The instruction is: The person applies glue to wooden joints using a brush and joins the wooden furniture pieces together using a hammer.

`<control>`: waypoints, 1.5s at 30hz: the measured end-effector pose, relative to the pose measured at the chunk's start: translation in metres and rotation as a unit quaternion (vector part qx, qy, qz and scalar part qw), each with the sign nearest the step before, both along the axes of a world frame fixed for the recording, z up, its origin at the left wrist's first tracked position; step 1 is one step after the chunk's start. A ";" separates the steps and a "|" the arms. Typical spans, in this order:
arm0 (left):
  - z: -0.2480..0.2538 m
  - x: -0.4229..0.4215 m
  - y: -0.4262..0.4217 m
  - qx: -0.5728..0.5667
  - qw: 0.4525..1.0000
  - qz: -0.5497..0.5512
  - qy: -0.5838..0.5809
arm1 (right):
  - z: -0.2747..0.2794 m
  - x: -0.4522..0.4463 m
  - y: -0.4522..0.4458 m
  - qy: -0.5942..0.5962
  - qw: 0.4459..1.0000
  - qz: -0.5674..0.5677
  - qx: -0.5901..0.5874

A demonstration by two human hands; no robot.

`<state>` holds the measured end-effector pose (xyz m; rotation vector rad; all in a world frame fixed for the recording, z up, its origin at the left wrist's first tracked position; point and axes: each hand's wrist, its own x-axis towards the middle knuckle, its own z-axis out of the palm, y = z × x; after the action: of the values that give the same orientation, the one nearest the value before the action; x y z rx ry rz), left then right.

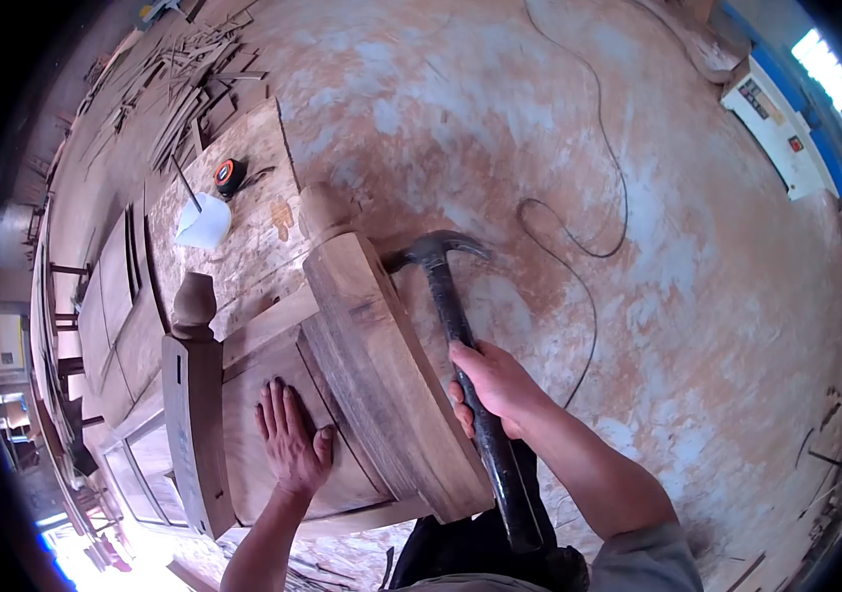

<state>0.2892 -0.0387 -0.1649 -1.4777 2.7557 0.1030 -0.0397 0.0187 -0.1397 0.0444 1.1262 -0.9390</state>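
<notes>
My right hand [490,387] is wrapped round the handle of a black claw hammer [452,306]. The hammer's head lies against or very close to the outer side of a thick wooden post [371,326] with a turned knob at its end; I cannot tell whether they touch. My left hand [291,440] lies flat with fingers spread on the wooden panel [253,424] between this post and a second, darker post [194,424]. Both posts and the panel form one wooden furniture piece, resting on a worktop.
On the worn board [253,148] beyond are a tape measure [230,177] and a white container [204,221] with a stick in it. Scrap wood strips [184,99] lie upper left. A cable [598,118] crosses the stained floor [717,326]. A white-and-blue machine [781,133] stands upper right.
</notes>
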 end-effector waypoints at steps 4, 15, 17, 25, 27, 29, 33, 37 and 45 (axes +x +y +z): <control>-0.004 0.003 0.000 -0.009 1.000 -0.007 0.007 | 0.003 -0.017 -0.001 0.012 1.000 0.009 0.008; -0.002 0.001 0.002 0.004 1.000 -0.003 0.020 | 0.006 -0.011 -0.001 0.022 0.997 0.067 0.004; -0.003 0.003 0.000 0.004 1.000 0.000 0.015 | 0.013 -0.027 -0.004 0.048 0.997 0.057 0.022; 0.009 0.000 -0.003 0.030 0.999 0.036 0.012 | 0.015 0.014 -0.006 0.041 0.993 0.089 0.067; 0.015 -0.001 -0.003 0.047 0.998 0.048 0.003 | 0.015 -0.002 -0.007 0.051 0.992 0.078 0.089; 0.015 0.002 -0.005 0.046 0.998 0.047 0.000 | 0.009 -0.026 -0.006 0.061 0.993 0.073 0.077; 0.021 0.006 -0.005 0.067 0.995 0.064 0.033 | 0.005 -0.029 -0.017 0.048 0.989 -0.122 0.072; 0.023 0.008 -0.008 0.081 0.993 0.076 0.035 | 0.023 0.017 -0.010 0.041 0.991 0.062 0.115; 0.021 0.012 -0.005 0.074 0.993 0.073 0.060 | 0.014 -0.003 -0.023 0.073 0.988 -0.103 0.088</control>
<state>0.3007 -0.0441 -0.1438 -1.6829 2.6546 0.4010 -0.0425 -0.0041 -0.1261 0.2431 1.3576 -1.0351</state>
